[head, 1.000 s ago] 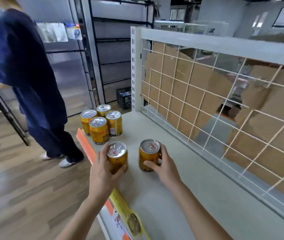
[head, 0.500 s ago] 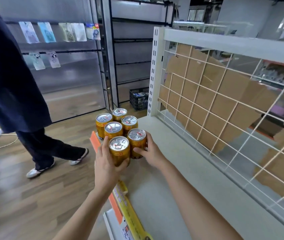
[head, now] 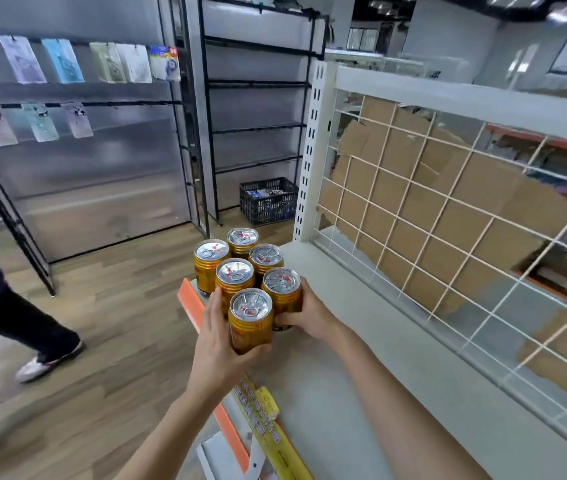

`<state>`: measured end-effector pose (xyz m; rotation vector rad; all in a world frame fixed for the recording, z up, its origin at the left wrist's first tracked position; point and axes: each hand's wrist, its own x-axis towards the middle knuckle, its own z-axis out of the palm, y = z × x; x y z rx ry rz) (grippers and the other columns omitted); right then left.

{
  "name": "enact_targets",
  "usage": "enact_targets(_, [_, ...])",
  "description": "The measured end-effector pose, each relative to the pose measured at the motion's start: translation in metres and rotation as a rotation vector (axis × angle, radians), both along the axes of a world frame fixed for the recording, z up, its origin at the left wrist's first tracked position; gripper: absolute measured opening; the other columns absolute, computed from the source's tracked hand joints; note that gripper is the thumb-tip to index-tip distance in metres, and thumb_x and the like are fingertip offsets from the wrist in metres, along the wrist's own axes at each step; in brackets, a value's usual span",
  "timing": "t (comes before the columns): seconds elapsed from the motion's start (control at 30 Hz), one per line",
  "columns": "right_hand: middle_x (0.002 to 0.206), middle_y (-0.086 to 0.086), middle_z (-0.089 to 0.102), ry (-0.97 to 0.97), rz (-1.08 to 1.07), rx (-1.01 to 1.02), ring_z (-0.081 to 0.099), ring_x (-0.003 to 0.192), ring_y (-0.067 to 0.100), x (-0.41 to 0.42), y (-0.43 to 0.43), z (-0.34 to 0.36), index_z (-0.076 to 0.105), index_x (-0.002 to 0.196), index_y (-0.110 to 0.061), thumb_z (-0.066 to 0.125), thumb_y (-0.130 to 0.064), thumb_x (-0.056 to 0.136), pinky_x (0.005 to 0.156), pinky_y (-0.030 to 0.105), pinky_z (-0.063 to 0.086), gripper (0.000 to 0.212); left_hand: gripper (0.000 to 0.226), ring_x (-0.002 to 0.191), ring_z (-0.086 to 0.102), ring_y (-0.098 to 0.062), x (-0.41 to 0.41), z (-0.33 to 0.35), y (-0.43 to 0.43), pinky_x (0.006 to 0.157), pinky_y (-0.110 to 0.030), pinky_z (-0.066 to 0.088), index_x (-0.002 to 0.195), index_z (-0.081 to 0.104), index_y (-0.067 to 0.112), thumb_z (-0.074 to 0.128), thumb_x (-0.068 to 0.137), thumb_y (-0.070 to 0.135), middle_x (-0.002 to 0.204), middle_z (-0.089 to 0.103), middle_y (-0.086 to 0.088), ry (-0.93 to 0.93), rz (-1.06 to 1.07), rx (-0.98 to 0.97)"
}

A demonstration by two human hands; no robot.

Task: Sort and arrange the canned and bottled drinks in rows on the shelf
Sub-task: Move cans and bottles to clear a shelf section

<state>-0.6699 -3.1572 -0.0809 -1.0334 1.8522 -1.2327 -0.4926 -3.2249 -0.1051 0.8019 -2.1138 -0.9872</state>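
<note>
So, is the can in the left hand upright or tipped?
Upright: the gold can has its lid up; the left hand grips its side.

A "36" is showing on a hanging packet (head: 166, 64); print on the cans (head: 250, 327) and the yellow shelf strip (head: 276, 445) is blurring illegibly.

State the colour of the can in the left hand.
Gold can, silver lid; head view.

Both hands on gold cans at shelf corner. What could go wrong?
1. The left hand grips the nearest gold metal can by the pale grey shelf's front edge; a slip could drop it.
2. The right hand grips a second gold can; pushed harder, it could shove the four packed cans off the shelf end.
</note>
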Motion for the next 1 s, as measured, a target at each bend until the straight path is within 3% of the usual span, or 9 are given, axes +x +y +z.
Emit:
enact_targets(0.07, [0.131, -0.002, 0.047, 0.01, -0.038, 0.024, 0.046, 0.121, 0.015, 0.006, 0.004, -0.001, 0.028, 0.139, -0.018, 0.081, -0.015, 0.067, 0.103, 0.031, 0.038, 0.089, 0.12, 0.141, 0.017, -0.013, 0.003, -0.007, -0.004, 0.114, -0.042, 0.025, 0.14, -0.007, 0.041, 0.082, 0.06, 0.043, 0.151, 0.013, 0.008, -0.025, -0.034, -0.052])
enact_targets(0.2, [0.138, 0.003, 0.042, 0.07, -0.127, 0.061, 0.046, 0.121, 0.015, 0.021, 0.021, 0.004, 0.025, 0.142, -0.017, 0.072, -0.014, 0.08, 0.096, 0.022, 0.042, 0.078, 0.107, 0.142, 0.018, -0.022, 0.012, -0.013, -0.01, 0.113, -0.045, 0.026, 0.144, -0.003, 0.032, 0.059, 0.061, 0.06, 0.151, 0.008, 0.007, -0.035, -0.12, -0.07])
enact_targets(0.3, [0.146, 0.005, 0.036, 0.201, -0.24, 0.157, 0.039, 0.13, 0.019, 0.037, 0.048, 0.013, 0.022, 0.145, -0.023, 0.068, -0.028, 0.084, 0.103, 0.032, 0.037, 0.077, 0.098, 0.138, 0.027, -0.028, 0.018, -0.011, -0.015, 0.11, -0.049, 0.03, 0.148, 0.008, 0.024, 0.059, 0.069, 0.051, 0.154, 0.016, -0.002, -0.001, -0.179, -0.13])
enact_targets(0.43, [0.143, -0.003, 0.041, 0.45, -0.404, 0.187, 0.039, 0.13, 0.011, 0.064, 0.101, 0.028, 0.028, 0.143, -0.027, 0.062, -0.033, 0.088, 0.098, 0.024, 0.032, 0.065, 0.085, 0.142, 0.019, -0.017, 0.023, 0.006, -0.01, 0.11, -0.043, 0.025, 0.146, 0.018, 0.019, 0.062, 0.075, 0.03, 0.152, 0.022, -0.008, 0.091, -0.259, -0.304])
enact_targets(0.67, [0.14, -0.013, 0.043, 0.689, -0.778, 0.171, 0.038, 0.13, 0.007, 0.132, 0.217, 0.04, 0.03, 0.142, -0.032, 0.059, -0.035, 0.089, 0.102, 0.025, 0.031, 0.06, 0.055, 0.135, 0.035, -0.027, 0.023, 0.03, 0.029, 0.107, -0.05, 0.031, 0.136, 0.042, 0.009, 0.047, 0.086, 0.031, 0.142, 0.041, -0.007, 0.13, -0.551, -0.55])
enact_targets(0.8, [0.139, -0.008, 0.045, 0.778, -0.95, 0.224, 0.041, 0.128, 0.012, 0.176, 0.286, 0.039, 0.03, 0.143, -0.029, 0.059, -0.032, 0.089, 0.103, 0.029, 0.031, 0.062, 0.053, 0.128, 0.041, -0.024, 0.023, 0.036, 0.073, 0.103, -0.038, 0.033, 0.135, 0.042, 0.014, 0.044, 0.088, 0.037, 0.139, 0.046, -0.008, 0.07, -0.697, -0.603])
enact_targets(0.9, [0.14, -0.008, 0.044, 0.765, -1.077, 0.265, 0.041, 0.126, 0.014, 0.217, 0.338, 0.038, 0.028, 0.143, -0.03, 0.058, -0.031, 0.09, 0.102, 0.031, 0.032, 0.061, 0.054, 0.122, 0.048, -0.028, 0.027, 0.037, 0.109, 0.097, -0.043, 0.042, 0.133, 0.045, 0.014, 0.042, 0.086, 0.04, 0.136, 0.049, -0.009, 0.021, -0.754, -0.602])
enact_targets(1.0, [0.137, 0.0, 0.049, 0.778, -1.182, 0.34, 0.048, 0.122, 0.023, 0.258, 0.393, 0.039, 0.035, 0.141, -0.021, 0.059, -0.031, 0.09, 0.098, 0.036, 0.036, 0.058, 0.057, 0.124, 0.045, -0.026, 0.036, 0.037, 0.151, 0.099, -0.043, 0.038, 0.131, 0.048, 0.012, 0.036, 0.09, 0.05, 0.134, 0.051, -0.008, 0.0, -0.823, -0.616])
